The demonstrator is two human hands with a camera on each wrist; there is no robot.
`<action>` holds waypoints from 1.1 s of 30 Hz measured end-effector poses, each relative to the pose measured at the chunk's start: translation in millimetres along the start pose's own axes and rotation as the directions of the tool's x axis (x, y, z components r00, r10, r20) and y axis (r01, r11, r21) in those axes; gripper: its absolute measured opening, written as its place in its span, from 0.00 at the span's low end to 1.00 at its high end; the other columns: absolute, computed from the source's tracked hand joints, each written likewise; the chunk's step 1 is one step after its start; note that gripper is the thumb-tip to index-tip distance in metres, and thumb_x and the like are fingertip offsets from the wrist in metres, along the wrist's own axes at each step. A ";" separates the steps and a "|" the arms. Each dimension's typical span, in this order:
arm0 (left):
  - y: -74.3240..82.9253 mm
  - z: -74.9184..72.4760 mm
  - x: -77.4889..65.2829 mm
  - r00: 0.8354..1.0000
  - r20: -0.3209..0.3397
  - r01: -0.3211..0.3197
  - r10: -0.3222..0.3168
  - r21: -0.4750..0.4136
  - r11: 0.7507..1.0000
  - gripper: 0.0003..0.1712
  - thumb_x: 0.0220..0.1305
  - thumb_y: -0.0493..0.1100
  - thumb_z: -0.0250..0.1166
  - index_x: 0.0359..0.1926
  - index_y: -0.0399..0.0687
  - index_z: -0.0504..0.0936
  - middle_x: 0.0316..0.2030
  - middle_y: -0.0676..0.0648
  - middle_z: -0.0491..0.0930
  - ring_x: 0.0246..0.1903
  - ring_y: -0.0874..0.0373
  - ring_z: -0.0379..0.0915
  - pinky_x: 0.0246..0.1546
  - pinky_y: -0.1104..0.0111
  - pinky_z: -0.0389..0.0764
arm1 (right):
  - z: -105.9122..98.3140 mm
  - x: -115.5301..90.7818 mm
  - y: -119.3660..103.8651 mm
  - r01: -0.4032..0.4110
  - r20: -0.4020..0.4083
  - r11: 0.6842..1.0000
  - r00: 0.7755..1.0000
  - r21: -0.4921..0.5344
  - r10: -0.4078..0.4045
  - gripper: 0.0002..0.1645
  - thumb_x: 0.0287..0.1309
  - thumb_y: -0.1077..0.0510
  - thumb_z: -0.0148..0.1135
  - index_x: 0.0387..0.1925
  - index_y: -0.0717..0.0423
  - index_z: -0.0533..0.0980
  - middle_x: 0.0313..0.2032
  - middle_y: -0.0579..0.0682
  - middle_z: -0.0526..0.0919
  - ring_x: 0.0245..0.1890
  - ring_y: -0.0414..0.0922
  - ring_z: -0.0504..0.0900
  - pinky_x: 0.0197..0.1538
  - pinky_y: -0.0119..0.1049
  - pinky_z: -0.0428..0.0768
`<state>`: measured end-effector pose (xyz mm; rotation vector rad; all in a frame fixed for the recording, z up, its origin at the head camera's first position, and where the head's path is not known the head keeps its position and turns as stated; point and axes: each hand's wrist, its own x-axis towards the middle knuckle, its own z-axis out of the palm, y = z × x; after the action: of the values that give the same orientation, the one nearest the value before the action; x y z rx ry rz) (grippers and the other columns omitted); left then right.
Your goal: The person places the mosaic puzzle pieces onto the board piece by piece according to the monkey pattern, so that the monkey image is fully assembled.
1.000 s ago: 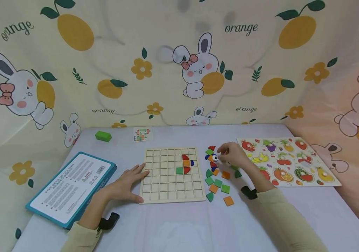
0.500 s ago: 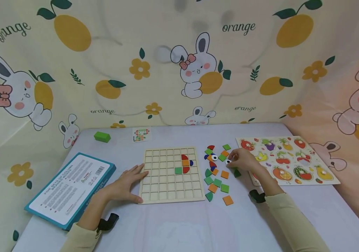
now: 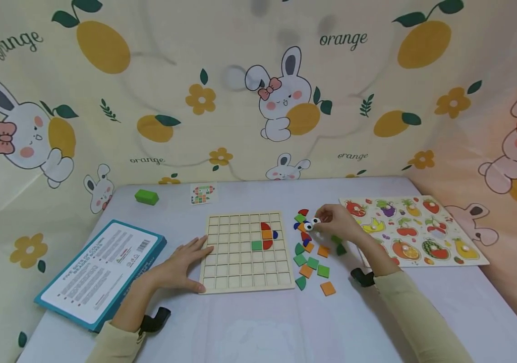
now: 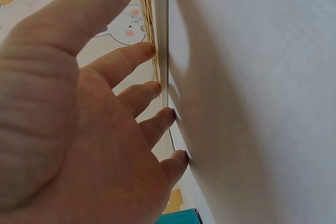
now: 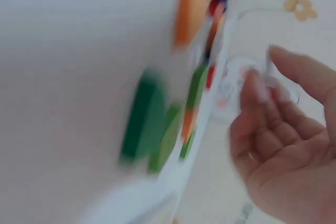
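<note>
Eye disc (image 3: 316, 221), pinched between thumb and fingers of the right hand (image 3: 338, 223), has swung away from the right edge of the bench (image 3: 258, 333) in the last half-second, to just beside a second eye disc (image 3: 308, 227); contact is unclear. The grid board (image 3: 231, 277) shows the same five pieces (image 3: 267, 235), so apparently picking, not filling, advanced. Left hand (image 3: 182, 264), fingers spread, steadies the board's side toward the bench's left edge.
</note>
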<state>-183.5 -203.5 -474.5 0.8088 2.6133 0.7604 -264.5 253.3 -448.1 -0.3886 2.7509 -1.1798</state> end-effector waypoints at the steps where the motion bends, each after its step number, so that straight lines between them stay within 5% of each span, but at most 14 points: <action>1: -0.2 -0.2 -0.1 1.000 -0.003 -0.005 0.005 0.004 1.000 0.60 0.47 0.61 0.78 0.75 0.41 0.61 0.77 0.35 0.43 0.74 0.32 0.35 0.67 0.36 0.44 | 3.3 3.2 -3.7 0.017 0.001 0.999 1.000 0.041 -0.017 0.15 0.60 0.63 0.68 0.46 0.66 0.78 0.38 0.55 0.79 0.37 0.50 0.75 0.41 0.35 0.76; 9: -2.3 1.6 -1.1 1.000 0.001 -0.003 0.003 -0.011 1.000 0.60 0.47 0.62 0.77 0.75 0.41 0.60 0.77 0.35 0.42 0.74 0.33 0.35 0.68 0.36 0.42 | 40.9 31.0 -36.0 0.045 0.095 0.962 0.993 0.270 -0.073 0.16 0.61 0.67 0.65 0.50 0.69 0.79 0.34 0.56 0.80 0.31 0.54 0.80 0.36 0.41 0.82; 17: -1.2 0.2 -0.5 1.000 0.000 0.001 -0.001 0.000 1.000 0.60 0.47 0.63 0.77 0.75 0.41 0.60 0.77 0.36 0.43 0.75 0.33 0.35 0.68 0.36 0.42 | 78.6 54.8 -60.5 0.192 0.198 0.962 0.953 0.193 -0.230 0.10 0.57 0.69 0.68 0.42 0.66 0.82 0.26 0.49 0.79 0.25 0.44 0.74 0.33 0.33 0.75; 33: -1.0 0.1 -1.4 1.000 -0.006 -0.003 0.003 0.001 1.000 0.60 0.47 0.62 0.77 0.75 0.41 0.60 0.77 0.36 0.42 0.74 0.33 0.35 0.68 0.36 0.41 | 108.9 63.9 -83.7 0.165 0.225 0.980 0.956 0.114 -0.187 0.08 0.50 0.69 0.73 0.31 0.61 0.80 0.24 0.46 0.78 0.27 0.41 0.73 0.35 0.33 0.73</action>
<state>-182.7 -205.0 -475.0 0.8115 2.6187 0.7639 -287.2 104.3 -463.0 -0.7261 2.4891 -1.2098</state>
